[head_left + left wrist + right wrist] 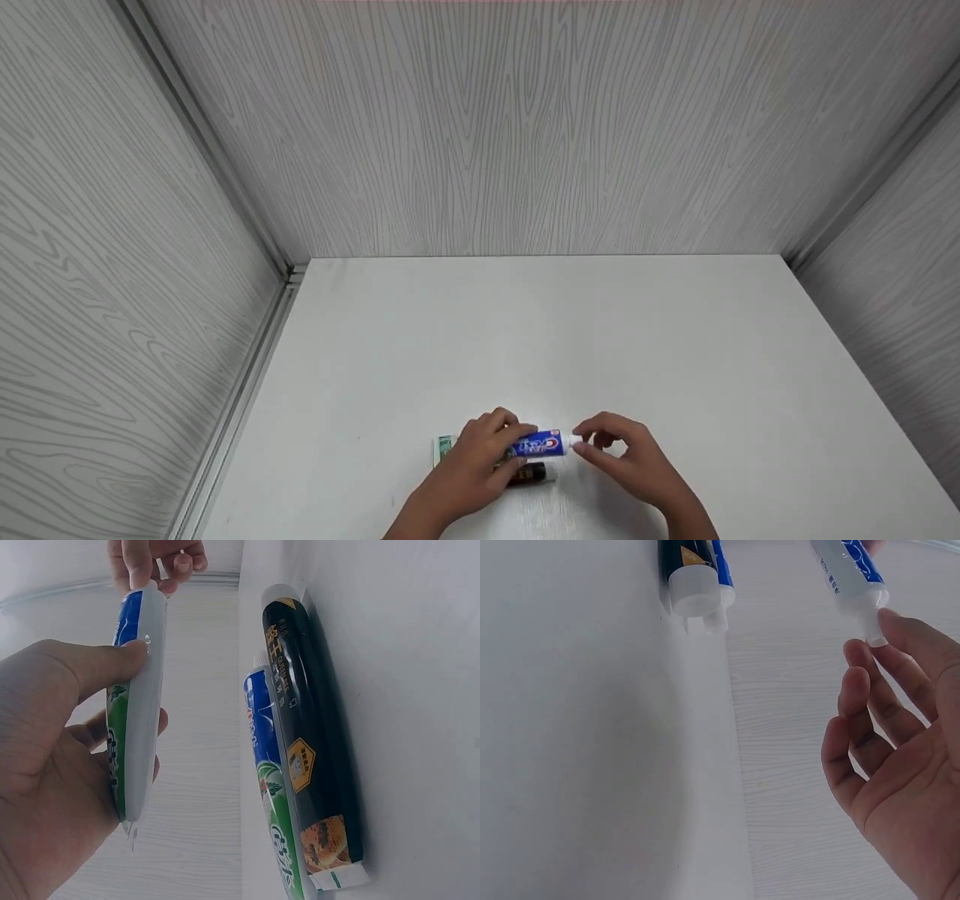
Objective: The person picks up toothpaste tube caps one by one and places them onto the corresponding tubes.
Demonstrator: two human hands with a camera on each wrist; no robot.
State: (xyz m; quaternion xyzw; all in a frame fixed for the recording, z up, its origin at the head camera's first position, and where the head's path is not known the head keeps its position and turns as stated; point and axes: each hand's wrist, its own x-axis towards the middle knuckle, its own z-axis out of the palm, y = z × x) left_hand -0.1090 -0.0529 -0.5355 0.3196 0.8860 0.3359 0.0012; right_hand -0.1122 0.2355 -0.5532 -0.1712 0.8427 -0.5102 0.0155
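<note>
My left hand (476, 465) grips a blue, green and white toothpaste tube (142, 727) around its body, thumb on one side and fingers on the other. The tube is held above the table. At its right end, my right hand (630, 454) pinches the small white cap (873, 626) between thumb and fingertip, the other fingers loosely bent. Beneath the left hand lie two tubes side by side: a black toothpaste tube (304, 720) with a pale cap, and a second blue and green toothpaste tube (266, 750) touching it. In the head view the left hand partly covers both.
All the tubes are near the front of a white table (525, 337). A grey wood-grain panel (480, 135) rises along the back edge, with similar panels on the left (97, 300) and right (892, 300).
</note>
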